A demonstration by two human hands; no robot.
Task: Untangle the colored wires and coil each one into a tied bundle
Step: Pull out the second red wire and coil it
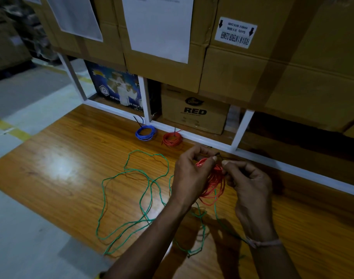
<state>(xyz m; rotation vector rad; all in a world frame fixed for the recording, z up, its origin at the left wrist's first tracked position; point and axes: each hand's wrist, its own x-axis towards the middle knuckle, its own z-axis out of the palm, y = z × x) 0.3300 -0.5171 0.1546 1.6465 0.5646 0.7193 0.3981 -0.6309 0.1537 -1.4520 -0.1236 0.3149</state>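
My left hand (189,174) and my right hand (250,184) meet over the glossy brown wooden board (71,158), and between them hangs a coil of thin orange-red wire (214,184). The fingers of my left hand are curled, thumb and forefinger pinching the top of that coil where its loops gather. My right thumb and forefinger are pressed together on the coil's right side, and a thin dark tie (220,157) runs out from just above my fingertips; I cannot tell which hand grips it. The rest of my right fingers are curled in toward the palm. The coil's lower loops dangle below my fingertips, between my two wrists.

Under and to the left of my left hand a long loose green wire (131,190) sprawls over the board in wide open loops, some passing beneath my forearms. Beyond my fingertips, well apart from them, two finished bundles lie on the board against the white metal rack frame (192,137): a blue coiled wire bundle (145,133) on the left and a red coiled wire bundle (172,139) just beside it. Behind the frame stands a brown cardboard box printed "RED" (194,111), with larger brown cartons (252,63) stacked above. A pale thread bracelet (264,243) circles my right wrist.
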